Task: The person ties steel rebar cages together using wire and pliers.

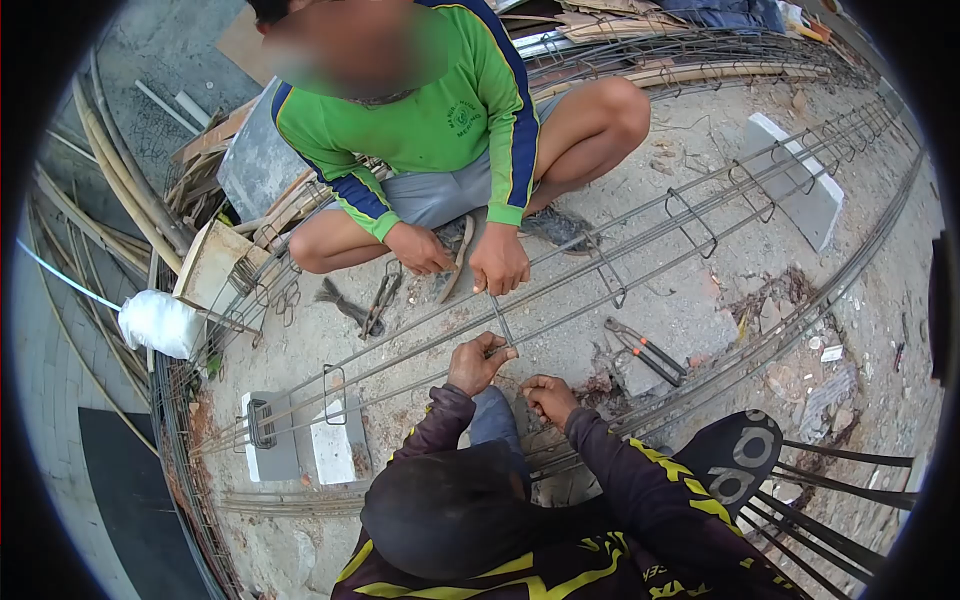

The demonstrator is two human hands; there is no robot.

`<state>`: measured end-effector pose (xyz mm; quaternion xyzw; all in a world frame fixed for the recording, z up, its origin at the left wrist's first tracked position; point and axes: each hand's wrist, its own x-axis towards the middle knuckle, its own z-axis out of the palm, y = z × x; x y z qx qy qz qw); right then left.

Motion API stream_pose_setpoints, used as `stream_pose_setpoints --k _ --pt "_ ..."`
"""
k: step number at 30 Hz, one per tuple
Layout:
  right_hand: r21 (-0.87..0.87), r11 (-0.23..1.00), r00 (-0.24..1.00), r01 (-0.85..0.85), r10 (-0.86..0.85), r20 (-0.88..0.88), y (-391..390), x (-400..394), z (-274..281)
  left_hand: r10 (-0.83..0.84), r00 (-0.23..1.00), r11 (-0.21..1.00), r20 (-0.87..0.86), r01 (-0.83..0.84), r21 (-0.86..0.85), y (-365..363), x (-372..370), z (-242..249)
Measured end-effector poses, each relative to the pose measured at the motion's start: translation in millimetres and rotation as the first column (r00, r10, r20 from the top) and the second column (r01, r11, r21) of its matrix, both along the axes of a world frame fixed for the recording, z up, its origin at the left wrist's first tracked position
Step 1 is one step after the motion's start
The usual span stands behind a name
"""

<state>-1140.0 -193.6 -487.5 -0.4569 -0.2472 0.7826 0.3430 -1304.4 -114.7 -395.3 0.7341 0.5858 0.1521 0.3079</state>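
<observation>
Long thin steel bars (pixel 432 348) run diagonally across the ground, with square wire stirrups (pixel 692 222) around them. My left hand (pixel 480 363) is closed on the near end of a stirrup (pixel 502 322) at the middle of the bars. Just to its right, my right hand (pixel 549 401) is pinched near the closest bar; what its fingers hold is too small to name. Across the bars, a crouching co-worker in a green shirt (pixel 440 125) has one hand (pixel 500 262) at the stirrup's far end and the other hand (pixel 418 248) beside it.
Pincers with orange grips (pixel 648 352) lie right of my hands. Another tool (pixel 380 303) and a wire bundle (pixel 341 302) lie near the co-worker. Pale blocks (pixel 338 440) (pixel 800 185) sit under the bars. More rods curve along the right, and a white roll (pixel 158 324) stands left.
</observation>
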Motion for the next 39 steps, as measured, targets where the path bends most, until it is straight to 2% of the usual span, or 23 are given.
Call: stream_pose_setpoints --k 3,6,8,9,11,15,16,25,28,31,34,37,39 --pt "-0.050 0.999 0.999 -0.001 -0.002 -0.054 -1 0 -3 0.004 1.000 1.000 0.029 -0.004 -0.008 3 -4 -4" --pt "-0.048 0.995 0.986 0.086 -0.092 -0.138 -1 -4 2 -0.011 0.998 1.000 0.055 0.010 0.015 6 -5 -10" --pt "-0.056 0.996 0.990 0.065 -0.071 -0.120 1 -4 2 0.004 0.999 1.000 0.033 -0.004 -0.012 7 -6 -12" --pt "-0.082 0.991 0.982 0.107 -0.118 -0.146 0 -8 -1 0.011 0.999 0.999 0.031 -0.010 -0.041 6 -5 -7" --pt "-0.072 0.992 0.984 0.106 -0.116 -0.137 1 -9 1 0.020 0.999 0.998 0.037 -0.022 0.053 2 -1 -2" --pt "-0.097 0.983 0.973 0.157 -0.171 -0.153 11 -16 1 0.043 0.993 0.998 0.108 -0.047 0.036 3 -1 -3" --pt "-0.099 0.979 0.965 0.178 -0.193 -0.178 13 -16 1 0.042 0.997 0.998 0.062 -0.044 0.035 2 0 0" --pt "-0.063 0.956 0.923 0.287 -0.293 -0.248 29 -19 -4 0.060 0.998 0.998 0.033 -0.061 0.020 4 -4 -2" --pt "-0.107 0.947 0.881 0.302 -0.321 -0.348 29 -22 -4 0.146 0.989 0.989 0.027 -0.147 0.035 2 -1 -1" --pt "-0.177 0.941 0.821 0.288 -0.338 -0.459 22 -25 -5 0.132 0.991 0.991 0.025 -0.131 -0.013 4 -2 -2" --pt "-0.197 0.949 0.769 0.244 -0.314 -0.557 19 -24 -19 0.083 0.996 0.996 0.035 -0.084 0.012 6 -5 -9" --pt "-0.212 0.956 0.740 0.203 -0.291 -0.607 21 -23 -14 0.109 0.993 0.993 0.044 -0.107 -0.049 8 -3 -6" --pt "-0.197 0.965 0.706 0.173 -0.261 -0.659 23 -22 -21 0.108 0.993 0.982 0.037 -0.100 -0.161 10 -3 -6"
